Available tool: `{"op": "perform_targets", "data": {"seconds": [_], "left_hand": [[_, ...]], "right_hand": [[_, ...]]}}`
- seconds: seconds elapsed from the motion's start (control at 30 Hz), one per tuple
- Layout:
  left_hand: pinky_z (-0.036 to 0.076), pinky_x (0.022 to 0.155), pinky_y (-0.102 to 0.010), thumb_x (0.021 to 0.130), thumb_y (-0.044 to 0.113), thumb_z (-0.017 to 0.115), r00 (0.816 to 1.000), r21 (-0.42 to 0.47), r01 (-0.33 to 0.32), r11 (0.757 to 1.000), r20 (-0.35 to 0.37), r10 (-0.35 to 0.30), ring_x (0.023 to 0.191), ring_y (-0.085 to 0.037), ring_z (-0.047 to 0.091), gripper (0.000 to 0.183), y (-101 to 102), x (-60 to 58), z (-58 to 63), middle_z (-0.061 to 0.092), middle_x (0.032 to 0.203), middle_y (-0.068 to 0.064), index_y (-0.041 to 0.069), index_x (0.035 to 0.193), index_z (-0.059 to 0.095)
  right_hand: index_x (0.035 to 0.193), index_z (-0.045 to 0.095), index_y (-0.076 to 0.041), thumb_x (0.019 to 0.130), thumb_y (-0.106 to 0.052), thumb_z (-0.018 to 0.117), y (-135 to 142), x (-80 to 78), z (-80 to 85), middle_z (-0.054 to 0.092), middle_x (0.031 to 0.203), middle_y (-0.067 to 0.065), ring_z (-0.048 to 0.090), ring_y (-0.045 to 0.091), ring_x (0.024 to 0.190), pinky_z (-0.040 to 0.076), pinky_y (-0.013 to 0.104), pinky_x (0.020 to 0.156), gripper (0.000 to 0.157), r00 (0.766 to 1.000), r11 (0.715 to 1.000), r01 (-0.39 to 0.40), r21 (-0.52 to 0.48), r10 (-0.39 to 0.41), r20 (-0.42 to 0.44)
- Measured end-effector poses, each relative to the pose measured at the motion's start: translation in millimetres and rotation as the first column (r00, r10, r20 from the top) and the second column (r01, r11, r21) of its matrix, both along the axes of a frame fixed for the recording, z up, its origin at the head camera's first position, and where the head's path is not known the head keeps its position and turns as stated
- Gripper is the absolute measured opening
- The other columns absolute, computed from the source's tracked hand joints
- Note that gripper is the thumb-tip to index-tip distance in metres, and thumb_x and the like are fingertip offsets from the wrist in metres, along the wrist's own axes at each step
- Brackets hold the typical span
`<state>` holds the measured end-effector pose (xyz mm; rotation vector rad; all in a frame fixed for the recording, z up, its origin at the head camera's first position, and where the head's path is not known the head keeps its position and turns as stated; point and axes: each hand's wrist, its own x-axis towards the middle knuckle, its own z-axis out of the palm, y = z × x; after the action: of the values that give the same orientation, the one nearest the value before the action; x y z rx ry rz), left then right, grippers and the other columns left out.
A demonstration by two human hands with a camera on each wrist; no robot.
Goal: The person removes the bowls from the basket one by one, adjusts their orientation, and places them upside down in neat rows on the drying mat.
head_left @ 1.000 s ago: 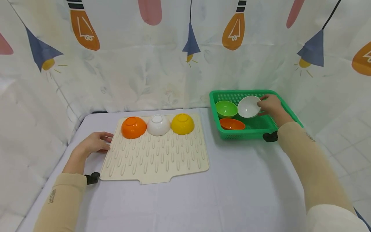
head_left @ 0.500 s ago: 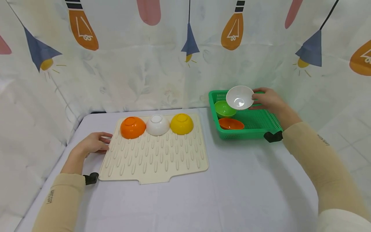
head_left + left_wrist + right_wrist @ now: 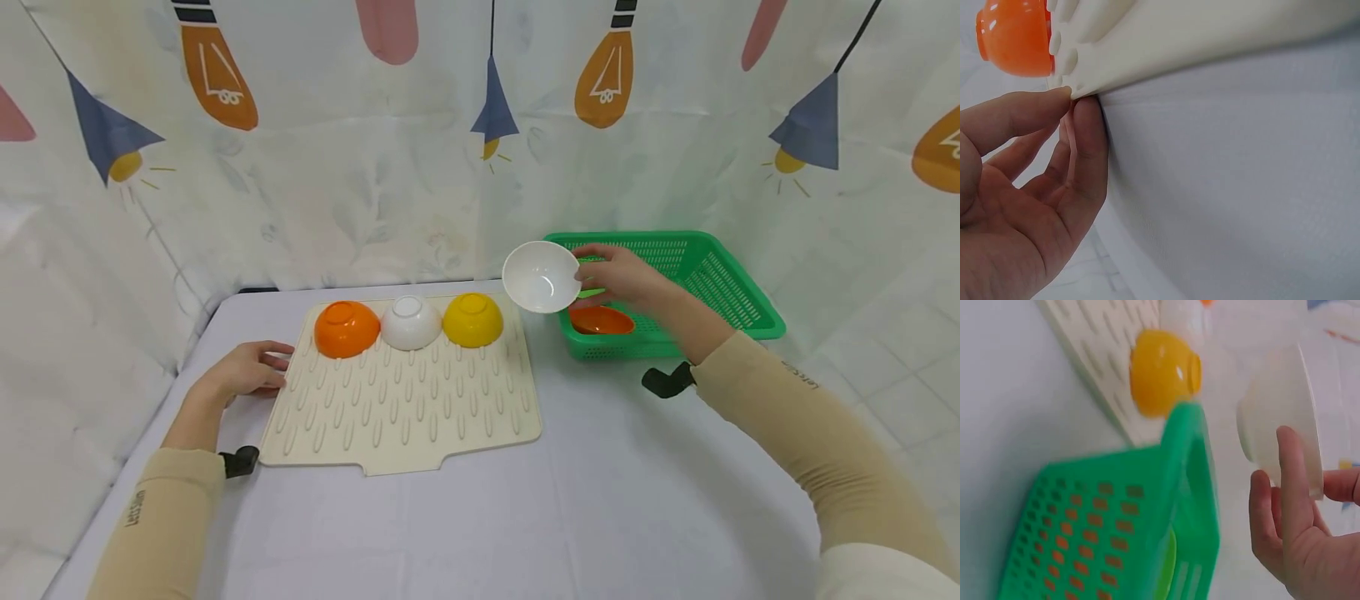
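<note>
My right hand [image 3: 618, 275] grips a white bowl [image 3: 542, 277] by its rim, its inside facing me, over the gap between basket and mat. In the right wrist view the thumb lies on one side of the bowl's wall [image 3: 1285, 406] and fingers on the other. My left hand [image 3: 243, 368] pinches the left edge of a cream draining mat [image 3: 420, 408]; the left wrist view has thumb and forefinger meeting at the mat's edge [image 3: 1110, 69]. Upside down along the mat's back stand an orange bowl [image 3: 347, 330], another white bowl [image 3: 411, 323] and a yellow bowl [image 3: 472, 320].
A green plastic basket [image 3: 675, 346] stands at the back right. Inside it sits an orange bowl [image 3: 600, 321], and a green bowl [image 3: 1167, 565] is mostly hidden behind my right hand. A patterned curtain [image 3: 337, 192] hangs behind the white-covered table [image 3: 480, 525].
My right hand has lifted the white bowl out of the basket and carried it left to the mat's right back corner. My left hand has stayed at the mat's edge.
</note>
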<state>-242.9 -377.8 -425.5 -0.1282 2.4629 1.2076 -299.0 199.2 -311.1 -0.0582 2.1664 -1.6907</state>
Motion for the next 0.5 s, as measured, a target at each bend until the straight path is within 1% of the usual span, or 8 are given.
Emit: {"op": "perform_targets", "data": {"seconds": [0.1,0.17,0.3,0.37,0.5], "left_hand": [[0.061,0.079,-0.031,0.089,-0.004,0.066,1.000,-0.001,0.000,1.000,-0.006,0.000,0.091,-0.023,0.064,0.070,0.9,1.4,0.3,0.050,0.130,-0.031,-0.014,0.149,0.033],[0.061,0.078,-0.031,0.088,-0.004,0.067,1.000,-0.004,-0.002,1.000,-0.011,0.002,0.091,-0.023,0.063,0.070,1.3,2.2,0.5,0.050,0.128,-0.030,-0.013,0.149,0.033],[0.060,0.078,-0.031,0.089,-0.004,0.067,1.000,-0.016,-0.002,1.000,-0.017,0.001,0.091,-0.023,0.063,0.069,2.1,3.9,1.7,0.050,0.126,-0.029,-0.014,0.148,0.033],[0.060,0.078,-0.031,0.091,-0.001,0.068,1.000,-0.024,-0.007,1.000,-0.013,0.007,0.091,-0.024,0.062,0.069,3.5,5.1,3.2,0.051,0.125,-0.028,-0.014,0.148,0.033],[0.060,0.079,-0.032,0.093,0.004,0.069,1.000,-0.047,-0.011,0.999,-0.004,0.011,0.092,-0.025,0.061,0.068,6.2,6.2,4.7,0.051,0.124,-0.027,-0.014,0.148,0.033]], "right_hand": [[0.152,0.038,-0.003,0.100,-0.003,0.054,-19.1,10.6,-7.9,0.042,0.148,0.024,0.058,0.044,0.119,0.055,0.053,0.094,0.054,0.999,0.997,-0.031,-0.073,0.032,0.017],[0.151,0.038,-0.002,0.099,0.000,0.053,-30.7,17.3,-13.4,0.044,0.146,0.024,0.060,0.043,0.117,0.055,0.053,0.093,0.054,0.998,0.991,-0.056,-0.125,0.060,0.030],[0.149,0.038,0.000,0.096,0.004,0.051,-50.9,27.6,-23.3,0.047,0.141,0.025,0.063,0.040,0.112,0.056,0.054,0.092,0.054,0.991,0.976,-0.106,-0.188,0.118,0.059],[0.147,0.040,0.000,0.096,0.004,0.051,-59.0,31.2,-27.3,0.048,0.139,0.024,0.063,0.041,0.111,0.056,0.055,0.091,0.052,0.988,0.975,-0.118,-0.189,0.135,0.076],[0.146,0.042,-0.003,0.098,0.000,0.053,-72.6,35.3,-34.7,0.050,0.137,0.022,0.061,0.043,0.116,0.053,0.057,0.095,0.050,0.981,0.978,-0.131,-0.165,0.152,0.122]]}}
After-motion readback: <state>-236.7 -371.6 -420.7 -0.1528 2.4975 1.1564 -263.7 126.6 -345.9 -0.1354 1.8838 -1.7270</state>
